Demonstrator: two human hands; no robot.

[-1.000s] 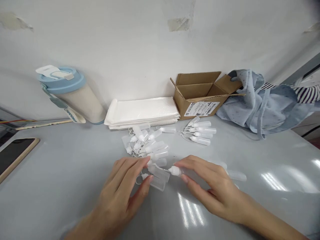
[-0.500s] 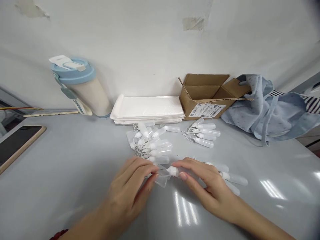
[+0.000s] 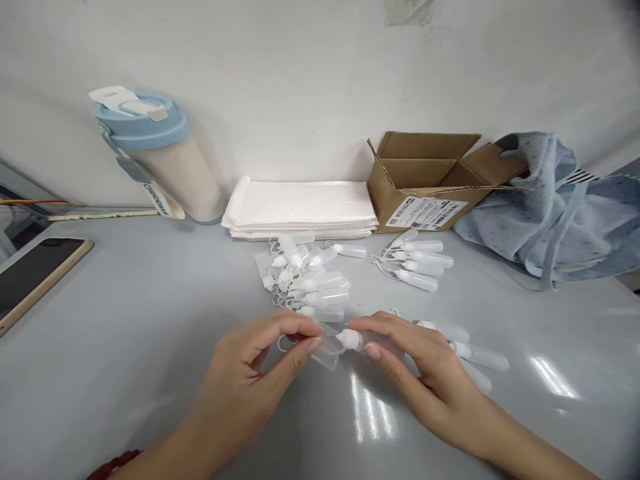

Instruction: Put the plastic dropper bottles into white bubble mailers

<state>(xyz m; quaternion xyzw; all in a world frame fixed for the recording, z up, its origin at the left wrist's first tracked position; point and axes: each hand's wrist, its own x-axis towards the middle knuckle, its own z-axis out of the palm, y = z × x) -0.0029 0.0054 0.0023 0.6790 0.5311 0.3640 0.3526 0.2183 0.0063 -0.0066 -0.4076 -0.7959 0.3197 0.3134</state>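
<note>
My left hand (image 3: 250, 380) pinches a small clear cap (image 3: 325, 353) with a thin loop between thumb and forefinger. My right hand (image 3: 415, 367) grips a small translucent squeeze bottle (image 3: 357, 341) by its white nozzle end, pointed at the cap. The two pieces nearly touch over the grey table (image 3: 150, 320). Just behind my hands lies a heap of the same small bottles (image 3: 307, 280). A second bunch of bottles (image 3: 417, 263) lies further right, and a few more bottles (image 3: 475, 357) lie beside my right hand.
A blue-lidded tumbler (image 3: 160, 160) stands at the back left by the wall. A stack of white plastic bags (image 3: 300, 210) lies at the back centre, next to an open cardboard box (image 3: 425, 180). Blue cloth (image 3: 555, 207) is heaped at right. A phone (image 3: 35, 273) lies far left.
My left hand has curled from a flat spread into a pinch on the cap and lifted slightly. The right hand keeps hold of its bottle. The camera has tilted a little.
</note>
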